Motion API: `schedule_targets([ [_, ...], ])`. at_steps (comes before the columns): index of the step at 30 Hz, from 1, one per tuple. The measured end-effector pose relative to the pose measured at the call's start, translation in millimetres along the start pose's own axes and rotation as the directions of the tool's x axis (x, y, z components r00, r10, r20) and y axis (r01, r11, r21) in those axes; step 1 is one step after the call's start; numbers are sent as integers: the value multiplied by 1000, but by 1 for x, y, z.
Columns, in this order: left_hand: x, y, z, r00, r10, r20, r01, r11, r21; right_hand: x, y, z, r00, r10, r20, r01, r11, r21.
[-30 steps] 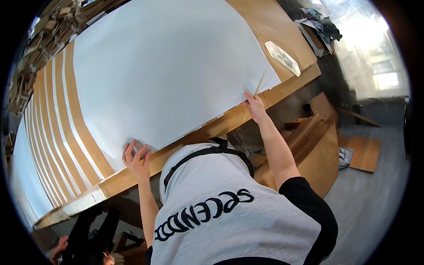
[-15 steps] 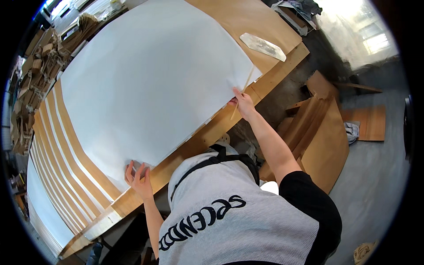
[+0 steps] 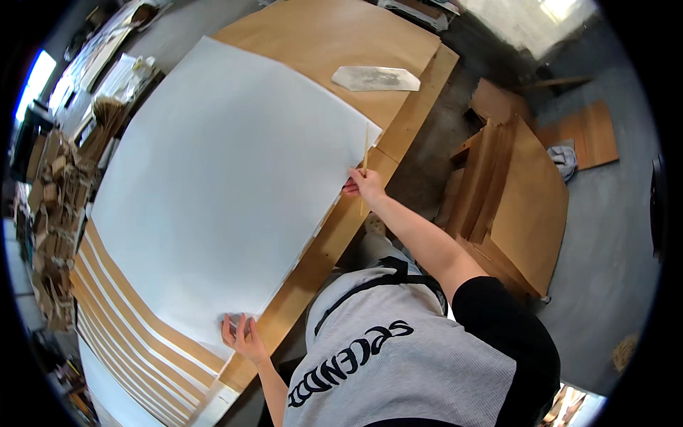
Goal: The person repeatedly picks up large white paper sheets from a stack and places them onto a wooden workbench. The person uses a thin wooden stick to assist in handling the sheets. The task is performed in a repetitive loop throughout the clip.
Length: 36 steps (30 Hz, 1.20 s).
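A large white sheet [image 3: 220, 171] lies over brown sheets on the table. At its near left corner my left hand [image 3: 245, 340] rests with bent fingers spread apart, fingertips on the sheet beside a grey shadow. Along the sheet's right edge, my right hand [image 3: 366, 185] is closed around a thin wooden stick [image 3: 366, 146], its fingertips at the sheet's edge. The stick points away from me, past the sheet's right corner. Part of the right fingers is hidden at the edge.
A pale, flat blade-like piece [image 3: 377, 78] lies on brown paper [image 3: 320, 32] at the far end. Staggered brown and white strips [image 3: 142, 320] fan out at the left. A wooden edge [image 3: 306, 281] borders the table near me. Stacked brown boards [image 3: 526, 206] stand at the right.
The view has turned, so the table sits at a steeper slant. Both hands appear lower in the picture but keep to the same parts of the white sheet; the stick stays in my right hand.
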<state>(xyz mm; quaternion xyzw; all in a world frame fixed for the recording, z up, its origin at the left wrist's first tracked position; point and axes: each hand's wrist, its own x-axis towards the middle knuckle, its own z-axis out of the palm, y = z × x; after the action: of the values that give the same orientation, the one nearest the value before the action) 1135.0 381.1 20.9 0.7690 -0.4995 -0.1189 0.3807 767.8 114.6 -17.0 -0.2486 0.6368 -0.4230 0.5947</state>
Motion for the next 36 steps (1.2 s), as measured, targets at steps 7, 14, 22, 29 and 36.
schedule_targets([
  [7,8,6,-6,974,-226,-5,223,964,-142,-9,-13,-20,977,119,177,-137,986,96],
  [14,56,159,94,940,342,3,-338,927,162,-22,-17,-171,991,93,92,-78,985,-155],
  [22,36,362,297,662,369,653,3,869,-495,-7,-3,-352,914,-144,-378,-63,872,-485],
  [29,23,436,410,255,437,862,39,887,-461,-29,-11,-463,825,-26,-564,-80,983,-163],
  [36,42,524,537,-184,386,904,-132,902,-412,-6,6,-510,696,132,-706,-135,990,51],
])
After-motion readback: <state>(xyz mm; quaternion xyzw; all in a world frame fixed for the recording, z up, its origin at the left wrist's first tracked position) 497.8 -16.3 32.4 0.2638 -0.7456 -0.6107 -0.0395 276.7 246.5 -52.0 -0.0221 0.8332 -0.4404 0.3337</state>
